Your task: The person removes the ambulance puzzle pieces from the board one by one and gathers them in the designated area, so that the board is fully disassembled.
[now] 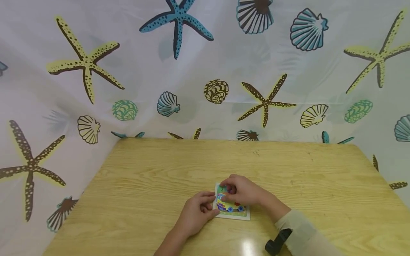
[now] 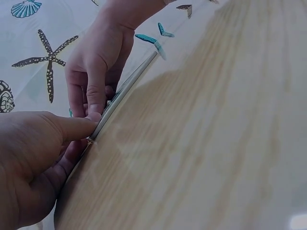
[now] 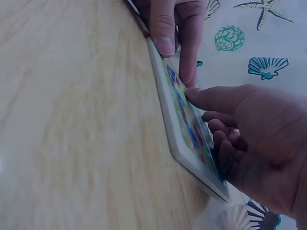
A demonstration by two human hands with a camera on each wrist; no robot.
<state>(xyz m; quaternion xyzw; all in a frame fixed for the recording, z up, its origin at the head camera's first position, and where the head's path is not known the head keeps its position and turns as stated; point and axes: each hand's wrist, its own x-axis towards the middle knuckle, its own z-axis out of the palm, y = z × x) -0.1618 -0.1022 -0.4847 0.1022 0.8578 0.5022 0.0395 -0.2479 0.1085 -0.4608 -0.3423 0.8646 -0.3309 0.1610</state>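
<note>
A small picture puzzle board (image 1: 232, 214) with a white rim lies flat on the wooden table, showing a colourful truck with blue wheels. At its left side, my left hand (image 1: 196, 212) holds the edge, thumb by the near corner and index finger farther up. My right hand (image 1: 246, 191) is over the upper part of the picture, thumb and index finger curled about a puzzle piece (image 1: 229, 189) that they mostly hide. In the right wrist view the right thumb (image 3: 218, 98) touches the picture, with the other fingers curled at its far side.
The wooden table (image 1: 144, 170) stretches out around the board. A white cloth (image 1: 192, 71) printed with starfish and shells hangs behind the table and along both sides. A black strap (image 1: 278, 242) is on the right wrist over a light sleeve (image 1: 304, 231).
</note>
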